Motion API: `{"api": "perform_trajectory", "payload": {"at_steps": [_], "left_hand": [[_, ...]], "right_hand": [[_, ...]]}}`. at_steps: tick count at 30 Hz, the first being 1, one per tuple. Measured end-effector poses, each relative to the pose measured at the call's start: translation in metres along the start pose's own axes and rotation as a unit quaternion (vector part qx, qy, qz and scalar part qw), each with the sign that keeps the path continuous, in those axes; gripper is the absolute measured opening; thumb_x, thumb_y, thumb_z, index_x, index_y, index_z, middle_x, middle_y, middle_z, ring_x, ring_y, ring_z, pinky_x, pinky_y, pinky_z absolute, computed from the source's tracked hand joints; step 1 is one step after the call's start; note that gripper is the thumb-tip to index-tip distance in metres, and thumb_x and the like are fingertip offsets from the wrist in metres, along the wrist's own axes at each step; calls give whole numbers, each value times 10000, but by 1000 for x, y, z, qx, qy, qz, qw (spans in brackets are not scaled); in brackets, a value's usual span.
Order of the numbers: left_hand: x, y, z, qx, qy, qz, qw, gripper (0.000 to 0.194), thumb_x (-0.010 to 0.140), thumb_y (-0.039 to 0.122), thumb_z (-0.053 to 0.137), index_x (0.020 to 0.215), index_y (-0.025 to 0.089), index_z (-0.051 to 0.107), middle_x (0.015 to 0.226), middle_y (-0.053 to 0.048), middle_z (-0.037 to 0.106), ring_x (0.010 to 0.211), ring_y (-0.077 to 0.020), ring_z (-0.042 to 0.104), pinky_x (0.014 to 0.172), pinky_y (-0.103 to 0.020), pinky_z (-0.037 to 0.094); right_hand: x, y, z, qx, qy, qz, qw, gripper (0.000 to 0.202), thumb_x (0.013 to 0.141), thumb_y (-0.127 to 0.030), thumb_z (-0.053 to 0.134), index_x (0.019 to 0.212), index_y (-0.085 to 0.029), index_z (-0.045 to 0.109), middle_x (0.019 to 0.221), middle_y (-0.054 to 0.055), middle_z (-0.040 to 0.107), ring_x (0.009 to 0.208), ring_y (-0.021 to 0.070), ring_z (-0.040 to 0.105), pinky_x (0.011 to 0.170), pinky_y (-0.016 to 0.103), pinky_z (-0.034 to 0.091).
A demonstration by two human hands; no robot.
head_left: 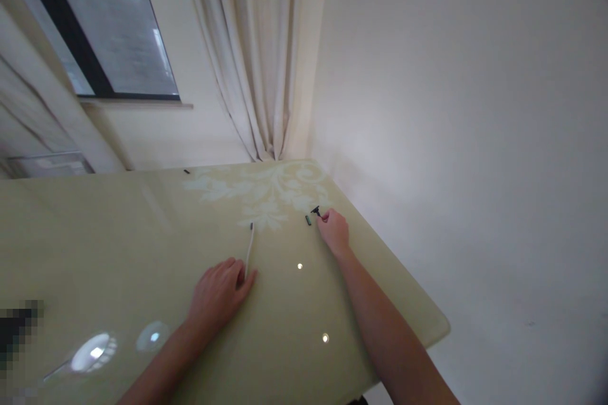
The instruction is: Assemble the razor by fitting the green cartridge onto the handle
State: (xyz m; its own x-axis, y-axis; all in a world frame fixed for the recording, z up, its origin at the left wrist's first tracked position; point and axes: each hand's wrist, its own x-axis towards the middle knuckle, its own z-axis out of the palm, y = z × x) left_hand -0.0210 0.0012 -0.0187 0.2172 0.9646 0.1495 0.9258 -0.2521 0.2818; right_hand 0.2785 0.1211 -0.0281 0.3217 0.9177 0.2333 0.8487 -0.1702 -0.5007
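My left hand (pixel 223 288) rests low over the table, its fingers closed round the lower end of a thin white toothbrush-like stick (pixel 249 247) with a dark tip pointing away from me. Farther right, my right hand (pixel 334 230) pinches the handle of a small black razor (pixel 316 210), its head toward the back of the table. Just left of that hand lies a small dark green and black piece (pixel 308 221), apart from the fingers.
The glossy pale yellow-green table (pixel 285 316) has a floral pattern near its back corner. A small dark object (pixel 187 171) lies by the far edge. Curtains (pixel 256 50) hang behind, and a wall (pixel 451 139) stands along the right. A blurred dark shape is at lower left.
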Motion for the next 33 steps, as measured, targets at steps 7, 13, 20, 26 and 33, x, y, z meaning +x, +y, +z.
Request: {"api": "perform_trajectory", "payload": {"at_steps": [7, 13, 20, 26, 33], "left_hand": [[5, -4, 2, -26, 21, -33, 999, 333, 993, 365, 440, 707, 218, 525, 725, -34, 616, 668, -195, 562, 631, -301, 291], [20, 30, -1, -127, 148, 15, 981, 385, 1016, 426, 424, 693, 223, 475, 690, 6, 537, 638, -160, 505, 639, -280, 339], [84, 87, 11, -145, 49, 83, 985, 503, 1089, 397, 253, 882, 209, 671, 897, -63, 686, 894, -202, 643, 857, -327, 460], [136, 98, 52, -118, 28, -8, 993, 429, 910, 415, 671, 1278, 195, 663, 1293, -172, 643, 1192, -331, 610, 1001, -464, 450], [147, 94, 59, -153, 9, -29, 988, 289, 925, 375, 621, 1142, 209, 711, 1261, -149, 634, 1099, -314, 660, 950, -463, 478]], "right_hand": [[-2, -5, -6, 58, 34, -29, 997, 221, 907, -360, 666, 909, -142, 702, 858, 89, 697, 804, 220, 621, 713, 298, 395], [-36, -47, -7, 368, -140, -148, 907, 630, 1018, -654, 385, 772, -173, 709, 692, 42, 630, 641, 165, 565, 636, 283, 404], [-32, -53, -17, 608, -133, -53, 781, 533, 896, -695, 601, 694, -201, 591, 633, -10, 562, 576, 128, 515, 563, 251, 403], [-9, -32, -17, 668, -41, 59, 741, 545, 862, -740, 574, 697, -234, 460, 542, -75, 422, 443, 96, 354, 445, 234, 288], [-13, -35, -12, 638, -45, 57, 767, 569, 868, -773, 523, 693, -233, 482, 548, -64, 418, 461, 105, 370, 457, 248, 298]]}}
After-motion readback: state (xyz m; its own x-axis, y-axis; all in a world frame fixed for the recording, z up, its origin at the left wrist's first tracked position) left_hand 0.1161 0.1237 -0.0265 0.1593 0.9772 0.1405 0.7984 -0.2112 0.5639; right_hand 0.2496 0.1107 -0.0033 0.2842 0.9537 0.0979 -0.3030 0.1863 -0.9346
